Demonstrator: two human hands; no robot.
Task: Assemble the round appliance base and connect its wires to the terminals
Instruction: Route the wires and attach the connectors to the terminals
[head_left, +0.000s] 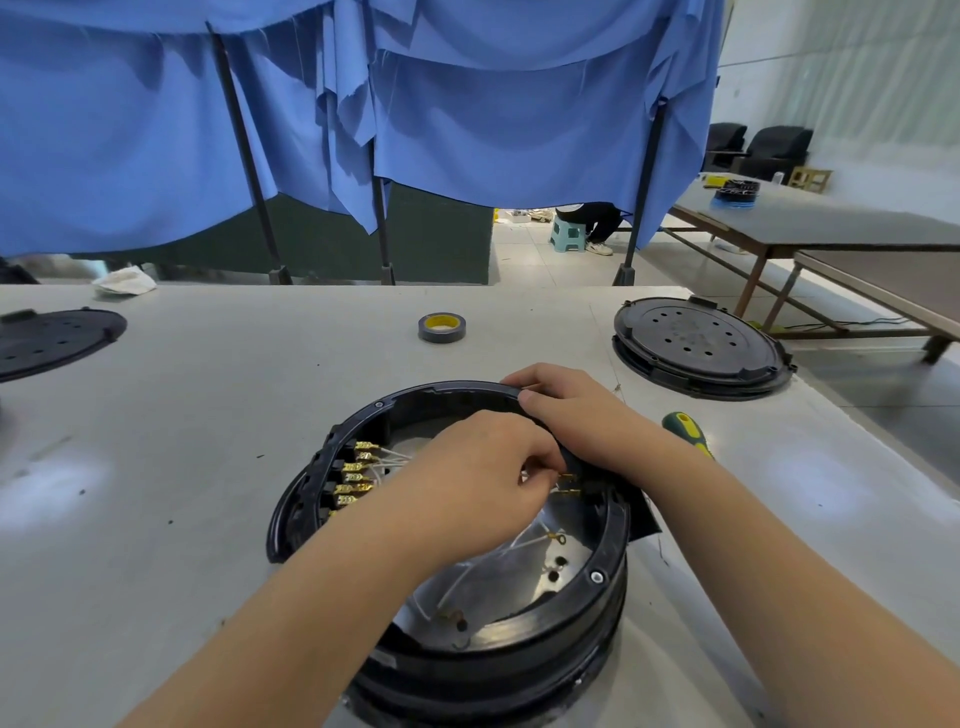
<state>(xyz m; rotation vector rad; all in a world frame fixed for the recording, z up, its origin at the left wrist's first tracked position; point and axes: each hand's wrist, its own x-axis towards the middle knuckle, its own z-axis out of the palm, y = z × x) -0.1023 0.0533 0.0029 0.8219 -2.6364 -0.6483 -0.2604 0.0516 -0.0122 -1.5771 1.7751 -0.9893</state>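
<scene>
A round black appliance base (582, 613) lies open on the grey table in front of me, its metal floor showing. A row of brass terminals (358, 475) with white wires lines its left inner wall. My left hand (478, 478) reaches inside and pinches a white wire with a brass connector (569, 480) at the right inner wall. My right hand (571, 415) grips the base's far right rim, fingers curled over the edge. More white wires with ring ends (550, 540) lie loose on the metal floor.
A green and yellow screwdriver (688, 431) lies right of my right forearm. A grey tape roll (441, 327) stands farther back. Black round covers sit at the right (701, 345) and far left (52, 340). Blue curtains hang behind the table.
</scene>
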